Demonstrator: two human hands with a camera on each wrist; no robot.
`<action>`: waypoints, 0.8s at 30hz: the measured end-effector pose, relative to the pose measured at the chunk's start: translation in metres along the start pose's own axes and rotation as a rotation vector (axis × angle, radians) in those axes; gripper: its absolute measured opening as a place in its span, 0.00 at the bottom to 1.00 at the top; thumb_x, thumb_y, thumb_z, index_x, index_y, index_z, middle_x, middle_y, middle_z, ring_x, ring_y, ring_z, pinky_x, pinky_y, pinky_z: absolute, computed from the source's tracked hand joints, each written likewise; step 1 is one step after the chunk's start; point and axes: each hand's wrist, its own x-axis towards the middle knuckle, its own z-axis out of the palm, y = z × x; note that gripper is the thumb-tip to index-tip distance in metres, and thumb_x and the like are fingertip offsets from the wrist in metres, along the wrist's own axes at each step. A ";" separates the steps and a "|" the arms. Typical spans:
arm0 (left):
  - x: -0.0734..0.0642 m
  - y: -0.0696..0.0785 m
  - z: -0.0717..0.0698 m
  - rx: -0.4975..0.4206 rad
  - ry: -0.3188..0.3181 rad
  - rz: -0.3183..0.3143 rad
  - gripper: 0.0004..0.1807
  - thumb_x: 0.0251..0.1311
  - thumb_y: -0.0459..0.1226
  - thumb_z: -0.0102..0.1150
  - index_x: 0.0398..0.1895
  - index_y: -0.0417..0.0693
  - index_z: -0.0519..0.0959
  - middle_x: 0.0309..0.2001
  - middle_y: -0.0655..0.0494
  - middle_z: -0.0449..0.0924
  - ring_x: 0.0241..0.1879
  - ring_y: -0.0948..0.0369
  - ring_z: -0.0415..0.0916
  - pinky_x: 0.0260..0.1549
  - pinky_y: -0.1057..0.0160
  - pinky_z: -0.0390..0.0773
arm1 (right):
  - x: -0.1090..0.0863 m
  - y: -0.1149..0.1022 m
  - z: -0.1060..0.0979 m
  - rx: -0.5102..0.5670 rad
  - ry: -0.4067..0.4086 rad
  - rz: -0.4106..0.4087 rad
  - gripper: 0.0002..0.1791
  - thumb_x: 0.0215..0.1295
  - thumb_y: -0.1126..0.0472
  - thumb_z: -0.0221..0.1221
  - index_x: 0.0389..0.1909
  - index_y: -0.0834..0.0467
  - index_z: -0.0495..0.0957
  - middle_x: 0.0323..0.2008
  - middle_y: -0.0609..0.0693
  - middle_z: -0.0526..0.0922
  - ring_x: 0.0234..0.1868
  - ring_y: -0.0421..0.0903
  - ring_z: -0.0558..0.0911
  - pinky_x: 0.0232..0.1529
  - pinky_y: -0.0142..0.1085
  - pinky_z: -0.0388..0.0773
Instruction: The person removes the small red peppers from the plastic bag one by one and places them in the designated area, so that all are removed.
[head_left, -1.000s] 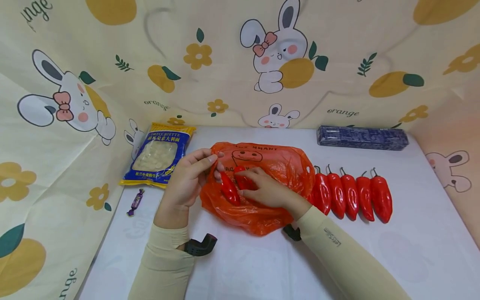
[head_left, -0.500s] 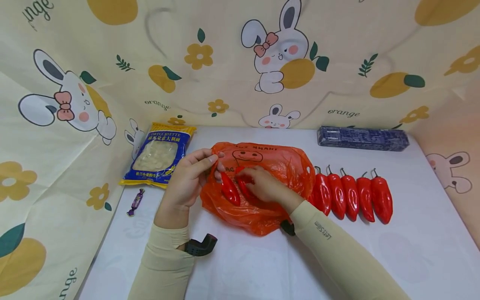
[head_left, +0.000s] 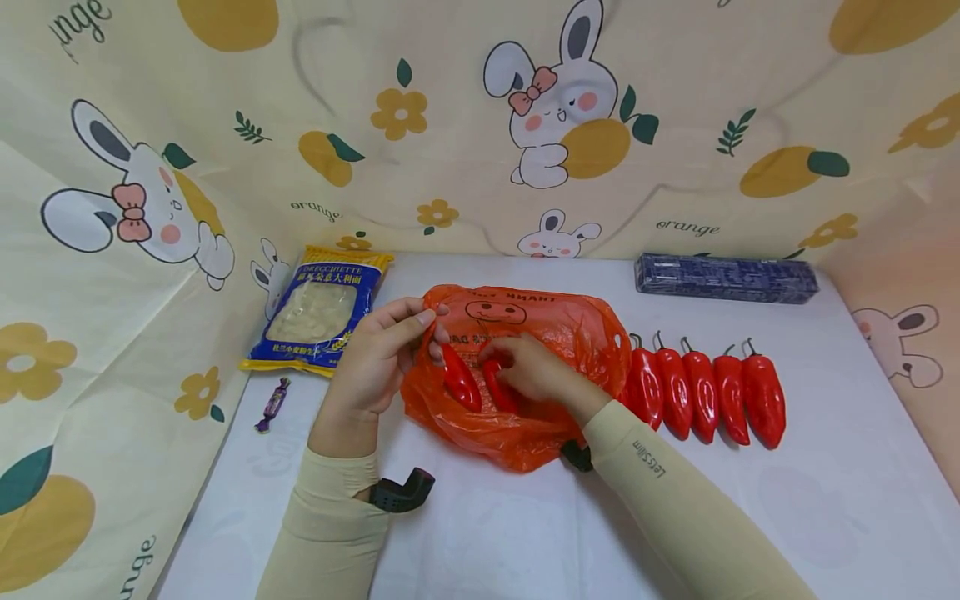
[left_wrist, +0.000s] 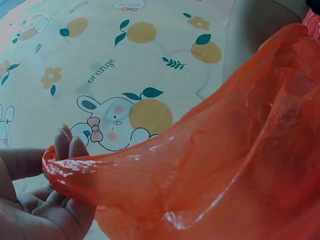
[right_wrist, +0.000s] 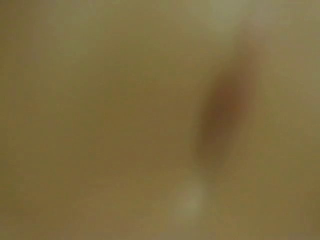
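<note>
An orange-red plastic bag (head_left: 573, 321) with a printed smiling face lies in the middle of the table. At its left edge my left hand (head_left: 375, 354) pinches the plastic between thumb and fingers. In the left wrist view that hand (left_wrist: 42, 202) holds up a stretched fold of the bag (left_wrist: 195, 175). One red chili pepper (head_left: 461, 383) lies on the bag's left part, either in or on it. Just right of it, my right hand (head_left: 536, 371) grips a second red chili pepper (head_left: 495, 383), partly covered by the fingers. The right wrist view is only a blur.
Several red peppers (head_left: 702, 392) stand in a row right of the bag. A dark blue patterned long box (head_left: 724, 277) lies behind them. A blue-and-yellow orecchiette packet (head_left: 315, 312) and a purple-wrapped candy (head_left: 272, 405) lie at left. Patterned cloth walls (head_left: 450, 158) surround the table.
My right hand's fingers have closed round the second pepper, and the hand has shifted slightly. That pepper's lower end now sits a little lower and further right. The left hand keeps its place.
</note>
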 end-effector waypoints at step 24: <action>-0.001 0.000 0.000 -0.002 -0.004 -0.002 0.08 0.81 0.30 0.52 0.46 0.39 0.82 0.36 0.47 0.84 0.33 0.56 0.81 0.40 0.64 0.86 | -0.036 0.004 -0.031 0.326 -0.029 -0.115 0.25 0.71 0.67 0.69 0.65 0.43 0.84 0.64 0.48 0.79 0.62 0.58 0.78 0.49 0.48 0.88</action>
